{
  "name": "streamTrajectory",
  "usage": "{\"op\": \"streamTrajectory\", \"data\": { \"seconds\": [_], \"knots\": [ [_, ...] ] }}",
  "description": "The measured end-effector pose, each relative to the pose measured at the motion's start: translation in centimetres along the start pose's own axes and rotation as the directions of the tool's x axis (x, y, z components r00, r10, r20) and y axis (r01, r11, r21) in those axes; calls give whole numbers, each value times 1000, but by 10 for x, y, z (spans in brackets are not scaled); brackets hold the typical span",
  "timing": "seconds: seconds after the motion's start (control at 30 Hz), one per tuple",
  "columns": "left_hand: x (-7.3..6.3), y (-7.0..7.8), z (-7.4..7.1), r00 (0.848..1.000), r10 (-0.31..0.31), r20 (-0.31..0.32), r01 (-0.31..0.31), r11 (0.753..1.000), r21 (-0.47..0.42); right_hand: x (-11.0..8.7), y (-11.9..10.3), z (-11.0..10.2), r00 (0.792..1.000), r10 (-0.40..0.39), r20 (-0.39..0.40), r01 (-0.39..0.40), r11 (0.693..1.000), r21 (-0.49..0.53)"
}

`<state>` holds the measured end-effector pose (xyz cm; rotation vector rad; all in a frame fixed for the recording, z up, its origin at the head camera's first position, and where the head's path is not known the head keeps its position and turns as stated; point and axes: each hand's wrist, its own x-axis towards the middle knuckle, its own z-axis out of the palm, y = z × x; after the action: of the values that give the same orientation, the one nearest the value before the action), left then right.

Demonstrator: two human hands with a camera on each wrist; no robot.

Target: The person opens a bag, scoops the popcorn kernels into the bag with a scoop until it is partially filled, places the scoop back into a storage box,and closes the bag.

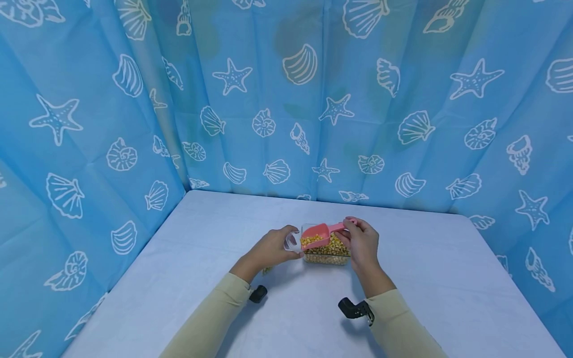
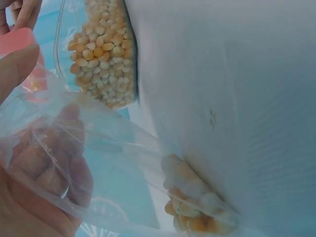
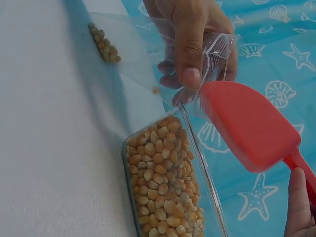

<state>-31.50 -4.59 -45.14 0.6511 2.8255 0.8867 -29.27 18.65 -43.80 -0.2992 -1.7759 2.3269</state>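
Red scoop point(image 1: 320, 235), bearing corn kernels point(image 1: 310, 241), is at the mouth of a clear bag point(image 1: 293, 242), above a corn-filled container point(image 1: 327, 257). Right hand's point(image 1: 364, 244) grip pinches its handle; left hand's point(image 1: 272, 247) grip holds the bag. Patterned curtain point(image 1: 277, 94) hangs behind the worktop point(image 1: 224, 223).

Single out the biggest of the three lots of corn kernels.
The kernels in the clear container are the biggest lot; the pink scoop and the clear bag hold far fewer.

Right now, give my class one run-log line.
left hand: holds bag | right hand: holds scoop of corn | scoop tip: at bag mouth | bag: some corn inside | box: holds corn
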Motion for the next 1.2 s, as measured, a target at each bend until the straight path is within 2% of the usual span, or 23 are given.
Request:
{"op": "streamTrajectory", "data": {
  "seconds": [0.6, 0.9, 1.1, 1.2],
  "knots": [
    [1, -2, 2, 1000, -1, 3, 1, 1000, 27, -4, -6, 3, 999, -46, 18, 47, 998, -52],
    [1, -3, 3, 1000, 10, -3, -10, 1000, 29, -3, -3, 2, 999, -32, -1, 32, 997, -68],
    [1, -2, 2, 1000, 17, -12, -17, 999, 27, -3, -7, 3, 997, -70, 19, 71, 994, -84],
    [1, -1, 1, 1000, 2, -9, -2, 1000, 14, -4, -10, 5, 995, -94, 28, 97, 990, -104]
  ]
}}
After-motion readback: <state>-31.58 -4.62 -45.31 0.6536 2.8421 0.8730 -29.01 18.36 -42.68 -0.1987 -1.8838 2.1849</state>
